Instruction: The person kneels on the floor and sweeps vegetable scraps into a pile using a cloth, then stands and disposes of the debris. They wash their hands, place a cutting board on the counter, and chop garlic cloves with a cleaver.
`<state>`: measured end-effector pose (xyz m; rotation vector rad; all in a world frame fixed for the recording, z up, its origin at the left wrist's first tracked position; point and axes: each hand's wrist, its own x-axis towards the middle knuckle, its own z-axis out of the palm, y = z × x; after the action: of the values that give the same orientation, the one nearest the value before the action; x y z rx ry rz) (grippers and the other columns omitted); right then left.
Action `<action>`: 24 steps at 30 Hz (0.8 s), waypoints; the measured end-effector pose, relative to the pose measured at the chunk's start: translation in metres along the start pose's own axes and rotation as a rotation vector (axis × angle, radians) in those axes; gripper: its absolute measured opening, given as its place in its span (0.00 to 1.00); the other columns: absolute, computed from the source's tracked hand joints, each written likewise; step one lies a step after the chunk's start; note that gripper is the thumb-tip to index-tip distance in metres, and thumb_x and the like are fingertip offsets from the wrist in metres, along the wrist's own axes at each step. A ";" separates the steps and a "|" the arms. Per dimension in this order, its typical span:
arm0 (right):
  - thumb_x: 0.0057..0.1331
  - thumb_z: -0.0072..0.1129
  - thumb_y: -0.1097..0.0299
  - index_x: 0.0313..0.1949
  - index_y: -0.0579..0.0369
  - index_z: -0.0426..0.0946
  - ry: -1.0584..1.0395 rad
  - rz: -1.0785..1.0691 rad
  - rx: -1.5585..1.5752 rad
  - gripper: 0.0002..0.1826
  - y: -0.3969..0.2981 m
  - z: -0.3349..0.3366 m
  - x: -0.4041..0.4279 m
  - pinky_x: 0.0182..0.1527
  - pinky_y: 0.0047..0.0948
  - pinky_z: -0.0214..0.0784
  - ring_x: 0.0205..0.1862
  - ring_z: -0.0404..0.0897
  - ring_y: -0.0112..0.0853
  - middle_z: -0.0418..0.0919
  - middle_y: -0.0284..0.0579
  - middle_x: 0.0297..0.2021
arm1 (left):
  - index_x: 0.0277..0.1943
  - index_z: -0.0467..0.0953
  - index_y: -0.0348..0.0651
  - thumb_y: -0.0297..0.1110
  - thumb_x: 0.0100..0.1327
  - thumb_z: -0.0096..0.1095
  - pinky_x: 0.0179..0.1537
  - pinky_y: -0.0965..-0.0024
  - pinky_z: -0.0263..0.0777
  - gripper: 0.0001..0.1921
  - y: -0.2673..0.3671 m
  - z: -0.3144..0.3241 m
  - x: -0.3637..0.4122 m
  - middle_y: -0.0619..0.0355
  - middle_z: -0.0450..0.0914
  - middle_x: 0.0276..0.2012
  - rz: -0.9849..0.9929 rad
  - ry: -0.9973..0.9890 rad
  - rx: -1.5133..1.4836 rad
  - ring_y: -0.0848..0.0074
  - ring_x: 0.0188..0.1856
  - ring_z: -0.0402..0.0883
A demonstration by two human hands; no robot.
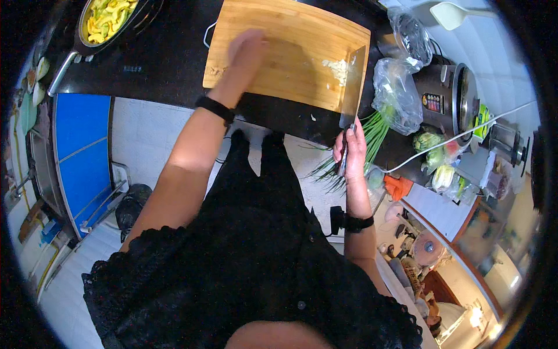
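My right hand (356, 152) grips the dark handle of a cleaver (354, 83), whose broad blade lies along the right edge of a wooden cutting board (287, 26). Just left of the blade is a small heap of chopped pale food (338, 70), perhaps garlic. My left hand (247, 47), blurred, is over the board's left half; its fingers are too unclear to tell whether they hold anything. Small scraps (216, 70) lie near the board's left edge. A pale fragment (313, 117) rests on the black countertop (279, 107) below the board.
A frying pan (78, 41) with yellow sliced food stands at upper left. Long green stalks (377, 133) stick out of a clear plastic bag (396, 94), beside my right hand. Further right are an electric cooker (440, 96), a white cable (420, 152) and wrapped vegetables (429, 146).
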<state>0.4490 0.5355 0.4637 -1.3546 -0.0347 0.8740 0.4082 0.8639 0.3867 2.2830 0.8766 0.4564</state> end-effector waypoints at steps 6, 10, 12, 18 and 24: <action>0.73 0.43 0.69 0.73 0.47 0.48 0.009 0.026 -0.166 0.30 0.006 0.004 -0.013 0.13 0.19 0.57 0.11 0.62 0.21 0.64 0.35 0.14 | 0.41 0.79 0.41 0.33 0.54 0.63 0.44 0.54 0.73 0.11 0.070 0.075 -0.050 0.49 0.80 0.36 0.409 -0.247 0.272 0.55 0.41 0.79; 0.72 0.42 0.72 0.72 0.44 0.50 0.007 0.049 -0.357 0.30 0.014 0.005 -0.022 0.14 0.18 0.55 0.12 0.60 0.19 0.62 0.30 0.15 | 0.41 0.78 0.44 0.32 0.55 0.63 0.42 0.52 0.73 0.10 0.059 0.065 -0.065 0.51 0.78 0.36 0.377 -0.183 0.011 0.55 0.41 0.79; 0.70 0.48 0.69 0.72 0.44 0.51 -0.019 -0.139 -0.832 0.32 0.017 0.003 -0.024 0.22 0.27 0.67 0.18 0.71 0.29 0.73 0.41 0.21 | 0.42 0.77 0.45 0.32 0.56 0.63 0.43 0.52 0.72 0.11 0.049 0.044 -0.068 0.51 0.78 0.38 0.248 -0.195 0.045 0.55 0.43 0.78; 0.66 0.54 0.63 0.71 0.54 0.49 0.147 -0.692 -1.470 0.38 0.039 -0.001 -0.023 0.28 0.40 0.72 0.27 0.80 0.47 0.81 0.56 0.30 | 0.43 0.77 0.45 0.28 0.56 0.60 0.45 0.58 0.72 0.10 0.007 -0.027 -0.086 0.52 0.78 0.39 0.133 0.020 -0.003 0.57 0.46 0.76; 0.66 0.53 0.62 0.73 0.50 0.43 0.023 -0.257 -1.552 0.41 0.078 0.016 -0.012 0.25 0.47 0.68 0.21 0.75 0.53 0.76 0.58 0.23 | 0.40 0.78 0.45 0.26 0.57 0.59 0.46 0.59 0.72 0.08 -0.005 -0.052 -0.111 0.53 0.77 0.38 0.143 0.097 -0.060 0.57 0.46 0.75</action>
<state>0.3920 0.5392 0.4068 -2.6853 -1.0193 0.5260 0.2994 0.8125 0.4114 2.2929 0.7385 0.6523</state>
